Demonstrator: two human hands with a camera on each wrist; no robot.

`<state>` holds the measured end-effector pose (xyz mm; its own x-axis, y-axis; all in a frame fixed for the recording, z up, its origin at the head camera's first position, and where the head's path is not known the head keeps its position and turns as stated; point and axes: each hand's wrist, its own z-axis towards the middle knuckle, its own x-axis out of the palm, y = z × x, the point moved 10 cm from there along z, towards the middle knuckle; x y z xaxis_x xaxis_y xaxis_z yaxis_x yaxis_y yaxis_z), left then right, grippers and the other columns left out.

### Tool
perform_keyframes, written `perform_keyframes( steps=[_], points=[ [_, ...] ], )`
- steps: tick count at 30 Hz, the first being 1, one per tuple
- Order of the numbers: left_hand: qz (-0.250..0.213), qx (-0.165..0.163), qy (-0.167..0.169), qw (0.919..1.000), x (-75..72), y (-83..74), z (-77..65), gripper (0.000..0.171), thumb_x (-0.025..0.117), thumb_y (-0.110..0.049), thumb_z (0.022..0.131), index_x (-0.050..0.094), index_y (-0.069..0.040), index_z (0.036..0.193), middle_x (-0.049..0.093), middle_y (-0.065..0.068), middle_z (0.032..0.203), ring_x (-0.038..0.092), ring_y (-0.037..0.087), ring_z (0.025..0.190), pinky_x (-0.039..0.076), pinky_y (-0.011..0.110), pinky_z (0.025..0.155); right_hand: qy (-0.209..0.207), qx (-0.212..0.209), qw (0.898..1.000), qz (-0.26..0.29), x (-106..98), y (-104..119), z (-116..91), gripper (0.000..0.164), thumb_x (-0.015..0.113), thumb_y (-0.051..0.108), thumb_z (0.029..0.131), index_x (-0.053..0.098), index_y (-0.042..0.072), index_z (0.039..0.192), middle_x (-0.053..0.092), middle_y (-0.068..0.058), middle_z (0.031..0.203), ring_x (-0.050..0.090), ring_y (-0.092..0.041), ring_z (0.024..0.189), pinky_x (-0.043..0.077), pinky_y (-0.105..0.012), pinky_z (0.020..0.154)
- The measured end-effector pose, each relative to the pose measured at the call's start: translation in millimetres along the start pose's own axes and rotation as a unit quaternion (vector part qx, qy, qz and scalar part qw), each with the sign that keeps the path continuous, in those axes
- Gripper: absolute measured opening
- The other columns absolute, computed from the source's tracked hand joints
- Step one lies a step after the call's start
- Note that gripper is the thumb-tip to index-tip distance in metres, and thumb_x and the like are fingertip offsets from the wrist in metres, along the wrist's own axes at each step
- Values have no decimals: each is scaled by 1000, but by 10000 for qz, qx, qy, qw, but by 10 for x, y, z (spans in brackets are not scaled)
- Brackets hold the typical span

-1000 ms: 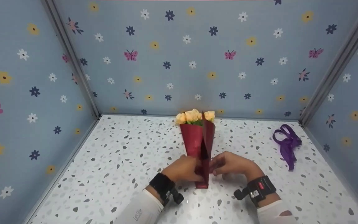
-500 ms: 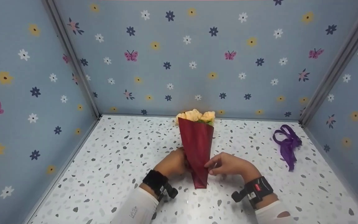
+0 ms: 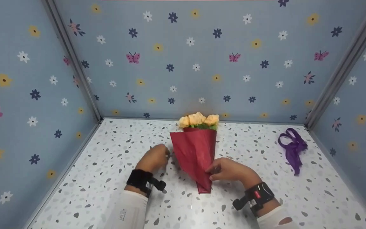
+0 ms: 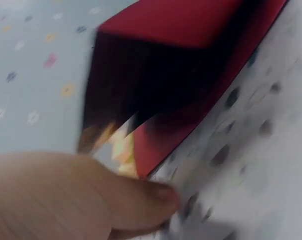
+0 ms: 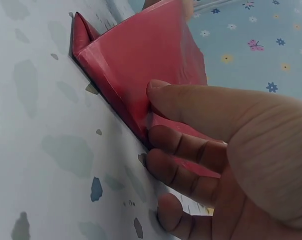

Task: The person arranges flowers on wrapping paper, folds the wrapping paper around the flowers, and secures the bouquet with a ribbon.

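Blue panels (image 3: pixel 208 73), printed with little blooms and butterflies, fill the top and both sides of the frame, with grey metal posts (image 3: pixel 71 58) at their corners. Below them spreads the worktop (image 3: pixel 125 136), white with grey speckles.

The red wrapping paper (image 3: pixel 194 152) lies just below the centre of the frame, broad at the top and narrowing to a folded foot. Its left flap leans out toward the left of the frame (the left wrist view shows a dark hollow beneath it). White sleeves (image 3: pixel 127 206) come in from the bottom edge.

The left hand (image 3: pixel 154 157), lower centre-left, is just beside that flap and apart from it; its fingertips are hidden and blurred, so I cannot tell whether they are together or apart. The right hand (image 3: pixel 229 170), lower centre-right, is clamped on the paper's right edge, thumb on the outer face and forefinger against the side.

A purple ribbon (image 3: pixel 293 151) lies in loose loops at the right of the frame, well apart from both hands. Pale orange flowers (image 3: pixel 197 119) with green leaves (image 3: pixel 202 126) peep from the paper's top, and black straps (image 3: pixel 139 181) circle the wrists.
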<state>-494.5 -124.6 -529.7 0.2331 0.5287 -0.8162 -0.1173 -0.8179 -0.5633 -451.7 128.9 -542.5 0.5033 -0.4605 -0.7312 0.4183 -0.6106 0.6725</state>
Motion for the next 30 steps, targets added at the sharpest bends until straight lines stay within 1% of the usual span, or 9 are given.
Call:
perform_keyframes(
  steps=[2, 4, 7, 9, 12, 16, 22, 27, 30],
  points=[
    [200, -303, -498, 9981, -193, 127, 0, 32, 68, -1, 93, 73, -8, 124, 71, 14, 127, 68, 37, 118, 55, 51, 103, 10, 66, 9999, -86, 11, 10, -4, 27, 84, 22, 90, 82, 22, 117, 76, 7, 111, 72, -10, 102, 59, -34, 91],
    [433, -326, -1032, 9932, -364, 128, 8, 29, 64, -11, 100, 72, -5, 127, 66, 19, 136, 62, 40, 129, 50, 54, 110, 14, 117, 9994, -320, 22, 34, -9, 26, 83, 22, 91, 82, 23, 117, 74, 8, 110, 69, -9, 101, 58, -33, 90],
    [462, 50, -1621, 9857, -507, -70, -12, 26, 65, -15, 101, 74, -6, 124, 64, 19, 132, 61, 39, 128, 51, 53, 107, -11, 42, 9974, -725, 27, 120, -9, 25, 82, 20, 92, 82, 22, 116, 71, 6, 109, 66, -10, 99, 57, -31, 86],
    [405, 494, -1723, 9830, -491, -294, -39, 23, 68, -17, 100, 76, -8, 120, 64, 14, 127, 61, 34, 124, 52, 51, 106, -72, -132, 9942, -1063, 28, 197, -3, 25, 82, 19, 90, 83, 20, 115, 69, 3, 110, 65, -13, 99, 56, -31, 85],
    [403, 1259, -1336, 9822, -284, -655, -78, 21, 75, -21, 97, 77, -11, 116, 64, 7, 119, 62, 26, 117, 54, 45, 104, -189, -373, 9885, -1451, 32, 296, -2, 27, 85, 18, 87, 82, 17, 114, 66, 1, 115, 65, -17, 103, 56, -33, 87],
    [685, 1815, -392, 9802, 144, -943, -135, 22, 83, -28, 92, 79, -19, 111, 66, 0, 117, 63, 17, 111, 56, 38, 100, -250, -345, 9853, -1654, 52, 309, 8, 29, 86, 23, 86, 82, 20, 115, 63, 5, 120, 64, -15, 108, 56, -34, 91],
    [1029, 2110, 444, 9711, 575, -1025, -183, 29, 95, -31, 78, 79, -23, 101, 66, -5, 102, 57, 10, 94, 53, 28, 83, -312, -149, 9870, -1571, 68, 234, 27, 37, 85, 29, 87, 78, 26, 124, 59, 8, 125, 64, -14, 109, 56, -37, 94],
    [1120, 2237, 516, 9668, 661, -1039, -205, 49, 98, -27, 71, 78, -24, 115, 68, -5, 116, 59, 10, 105, 55, 31, 90, -505, -150, 9865, -1552, 40, 195, 16, 48, 85, 33, 87, 74, 28, 133, 56, 5, 136, 59, -16, 118, 55, -40, 97],
    [1090, 2224, 514, 9675, 672, -1049, -212, 64, 99, -25, 70, 74, -26, 128, 65, -4, 129, 58, 13, 117, 55, 33, 98, -666, 23, 9853, -1576, 0, 140, 0, 58, 86, 36, 85, 69, 29, 139, 50, -3, 153, 54, -23, 133, 54, -46, 103]
  ],
)
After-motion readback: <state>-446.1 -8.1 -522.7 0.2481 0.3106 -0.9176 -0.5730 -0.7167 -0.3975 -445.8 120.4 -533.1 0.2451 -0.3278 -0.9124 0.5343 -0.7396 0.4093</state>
